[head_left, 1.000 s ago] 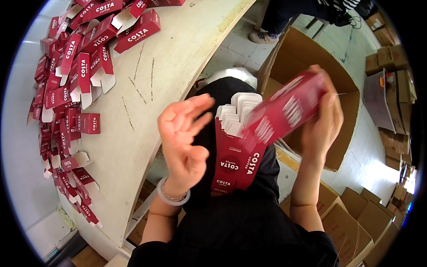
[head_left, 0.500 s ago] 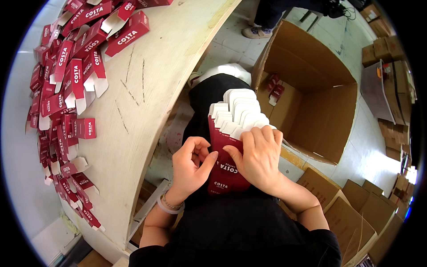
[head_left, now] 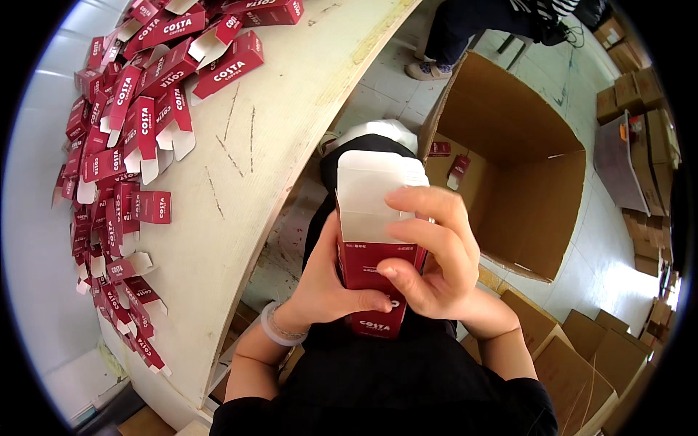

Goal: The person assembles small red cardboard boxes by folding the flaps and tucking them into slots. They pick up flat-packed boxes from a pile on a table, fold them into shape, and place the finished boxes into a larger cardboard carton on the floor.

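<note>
A squared-up stack of flat red cartons with white end flaps [head_left: 363,263] stands upright over my lap. My left hand [head_left: 323,285] is closed round its left side, the thumb lying across the red front. At the stack's right side is my right hand [head_left: 445,254], its fingers bent and apart. Its upper fingertips lie over the white flaps, while the thumb tip is by the red face below them. Whether the right fingers pinch a single carton cannot be seen. The back of the stack is hidden.
A pale table [head_left: 291,94] runs along the left, heaped with red cartons [head_left: 149,134], many with open white flaps. Ahead on the right stands a big open cardboard box [head_left: 534,196] holding a few red cartons. Brown boxes [head_left: 574,367] line the right. Another person's leg [head_left: 445,40] shows beyond.
The fanned-out cartons now sit together in an even stack. My left hand has closed round them, and my right hand has turned with its fingertips over the flaps. The view has shifted slightly.
</note>
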The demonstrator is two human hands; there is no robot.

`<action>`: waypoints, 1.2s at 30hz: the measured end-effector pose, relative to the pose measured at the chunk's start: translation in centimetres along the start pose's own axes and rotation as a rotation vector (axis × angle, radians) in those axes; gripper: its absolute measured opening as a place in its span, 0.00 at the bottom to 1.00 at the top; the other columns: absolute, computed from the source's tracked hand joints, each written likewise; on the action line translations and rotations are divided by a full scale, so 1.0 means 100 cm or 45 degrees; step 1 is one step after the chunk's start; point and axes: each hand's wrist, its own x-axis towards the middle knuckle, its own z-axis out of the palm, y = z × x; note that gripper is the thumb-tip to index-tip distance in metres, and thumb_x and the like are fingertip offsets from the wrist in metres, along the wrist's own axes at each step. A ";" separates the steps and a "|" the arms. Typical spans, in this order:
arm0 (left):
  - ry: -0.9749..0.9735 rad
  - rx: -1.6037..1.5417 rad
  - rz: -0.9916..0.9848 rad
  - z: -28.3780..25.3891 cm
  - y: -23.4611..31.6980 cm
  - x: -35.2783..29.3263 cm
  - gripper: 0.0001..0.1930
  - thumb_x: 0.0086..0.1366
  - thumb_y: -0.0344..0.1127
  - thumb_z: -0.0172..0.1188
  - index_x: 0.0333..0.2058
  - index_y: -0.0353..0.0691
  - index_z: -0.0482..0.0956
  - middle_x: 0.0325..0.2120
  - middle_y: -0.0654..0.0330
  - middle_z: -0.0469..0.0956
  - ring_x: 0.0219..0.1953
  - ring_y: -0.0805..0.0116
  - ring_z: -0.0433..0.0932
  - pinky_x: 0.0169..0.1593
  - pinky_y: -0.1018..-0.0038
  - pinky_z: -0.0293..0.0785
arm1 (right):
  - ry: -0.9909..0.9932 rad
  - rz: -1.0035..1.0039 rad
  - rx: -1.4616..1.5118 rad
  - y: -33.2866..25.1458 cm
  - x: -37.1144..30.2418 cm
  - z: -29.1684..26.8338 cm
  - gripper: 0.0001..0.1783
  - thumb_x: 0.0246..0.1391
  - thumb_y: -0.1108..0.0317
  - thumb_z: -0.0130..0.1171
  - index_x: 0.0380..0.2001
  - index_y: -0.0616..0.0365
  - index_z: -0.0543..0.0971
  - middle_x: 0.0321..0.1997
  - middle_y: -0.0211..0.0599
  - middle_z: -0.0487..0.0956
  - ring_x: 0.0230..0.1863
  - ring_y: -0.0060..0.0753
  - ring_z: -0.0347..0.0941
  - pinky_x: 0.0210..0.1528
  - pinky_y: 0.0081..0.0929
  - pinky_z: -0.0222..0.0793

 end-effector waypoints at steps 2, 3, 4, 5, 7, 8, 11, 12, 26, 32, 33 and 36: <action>0.181 -0.130 0.190 0.022 0.001 -0.001 0.48 0.55 0.36 0.72 0.65 0.34 0.48 0.59 0.52 0.63 0.55 0.65 0.71 0.58 0.69 0.67 | 0.335 0.212 0.369 -0.010 -0.013 0.024 0.20 0.45 0.68 0.69 0.40 0.64 0.74 0.41 0.49 0.74 0.35 0.41 0.70 0.37 0.31 0.66; 0.187 -0.104 0.244 0.023 0.000 -0.002 0.47 0.57 0.36 0.71 0.66 0.34 0.47 0.59 0.51 0.63 0.55 0.65 0.71 0.58 0.69 0.67 | 0.352 0.241 0.403 -0.011 -0.016 0.026 0.21 0.46 0.70 0.68 0.41 0.65 0.73 0.41 0.50 0.74 0.34 0.41 0.71 0.37 0.30 0.66; 0.197 -0.078 0.301 0.025 -0.002 -0.003 0.46 0.59 0.36 0.69 0.66 0.35 0.46 0.60 0.51 0.63 0.55 0.65 0.71 0.57 0.70 0.66 | 0.367 0.268 0.438 -0.012 -0.019 0.027 0.21 0.46 0.71 0.68 0.43 0.66 0.72 0.40 0.51 0.75 0.34 0.41 0.71 0.37 0.30 0.65; 0.128 0.042 0.317 0.018 -0.008 -0.005 0.45 0.61 0.36 0.67 0.67 0.35 0.45 0.59 0.50 0.64 0.54 0.65 0.71 0.57 0.70 0.66 | 0.231 0.213 0.331 -0.008 -0.023 0.015 0.22 0.46 0.72 0.67 0.43 0.66 0.71 0.40 0.52 0.75 0.34 0.41 0.71 0.37 0.30 0.65; 0.029 0.141 0.246 0.010 -0.012 -0.008 0.39 0.63 0.37 0.64 0.65 0.35 0.48 0.52 0.53 0.70 0.50 0.68 0.72 0.53 0.72 0.68 | -0.063 0.116 0.094 -0.005 -0.024 -0.003 0.22 0.45 0.71 0.67 0.42 0.66 0.70 0.39 0.51 0.75 0.35 0.39 0.71 0.36 0.33 0.64; 0.033 0.112 0.225 0.007 -0.012 -0.009 0.37 0.63 0.38 0.64 0.63 0.35 0.51 0.49 0.55 0.71 0.48 0.69 0.72 0.52 0.73 0.68 | -0.071 0.117 0.106 -0.004 -0.025 -0.002 0.22 0.47 0.70 0.64 0.43 0.65 0.68 0.38 0.48 0.73 0.35 0.37 0.68 0.39 0.33 0.63; 0.150 0.082 0.262 0.006 -0.004 -0.005 0.26 0.62 0.38 0.66 0.51 0.36 0.63 0.39 0.60 0.72 0.39 0.71 0.73 0.44 0.75 0.70 | 0.084 -0.009 -0.193 0.003 -0.017 -0.001 0.22 0.54 0.67 0.58 0.47 0.64 0.64 0.35 0.45 0.71 0.37 0.35 0.65 0.41 0.31 0.62; 0.053 0.250 0.282 0.001 0.001 -0.005 0.25 0.61 0.39 0.67 0.50 0.36 0.65 0.38 0.59 0.72 0.38 0.69 0.73 0.43 0.75 0.70 | 0.316 -0.027 -0.139 0.015 -0.016 -0.001 0.25 0.60 0.60 0.54 0.52 0.67 0.64 0.42 0.52 0.74 0.45 0.43 0.70 0.45 0.35 0.67; 0.152 0.634 0.405 -0.015 0.009 -0.002 0.30 0.52 0.41 0.73 0.49 0.34 0.70 0.42 0.49 0.76 0.42 0.58 0.78 0.45 0.69 0.76 | -0.360 0.583 0.380 0.000 -0.001 -0.024 0.13 0.56 0.75 0.59 0.45 0.66 0.81 0.50 0.52 0.80 0.49 0.42 0.79 0.48 0.29 0.75; 0.178 0.558 0.366 -0.015 0.006 -0.005 0.36 0.53 0.36 0.73 0.55 0.34 0.61 0.46 0.48 0.74 0.46 0.61 0.78 0.48 0.68 0.76 | -0.458 0.449 0.283 0.001 0.001 -0.024 0.16 0.53 0.79 0.59 0.47 0.65 0.80 0.52 0.51 0.78 0.50 0.46 0.78 0.50 0.32 0.74; 0.186 0.500 0.357 -0.014 0.006 -0.003 0.36 0.54 0.35 0.73 0.56 0.34 0.60 0.46 0.48 0.74 0.47 0.61 0.78 0.48 0.68 0.76 | -0.468 0.429 0.290 0.002 0.000 -0.024 0.18 0.53 0.79 0.59 0.48 0.64 0.79 0.53 0.51 0.78 0.52 0.47 0.77 0.51 0.34 0.73; 0.193 0.426 0.339 -0.011 0.006 0.001 0.37 0.55 0.33 0.72 0.57 0.34 0.57 0.46 0.48 0.73 0.47 0.62 0.77 0.49 0.68 0.76 | -0.456 0.358 0.391 0.001 -0.001 -0.016 0.18 0.54 0.77 0.59 0.49 0.68 0.77 0.55 0.54 0.76 0.58 0.55 0.71 0.56 0.39 0.69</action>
